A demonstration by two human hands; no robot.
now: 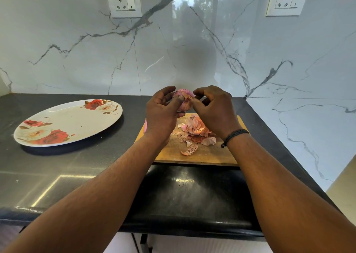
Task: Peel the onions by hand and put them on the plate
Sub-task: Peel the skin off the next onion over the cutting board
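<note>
A pink-purple onion (184,98) is held up above the far edge of a wooden cutting board (202,154). My left hand (162,114) grips the onion from the left, thumb on its front. My right hand (213,110) pinches a bit of dry skin at the onion's top right side. A heap of peeled onion skins (194,132) lies on the board below the hands. A white oval plate (71,122) with red rose prints sits on the counter to the left, with no onions on it.
The black counter (77,175) runs from the marble wall to a rounded front edge. A marble side wall (308,127) closes the right. Two wall sockets (124,1) sit high on the backsplash. A pink object (145,126) peeks out behind my left wrist.
</note>
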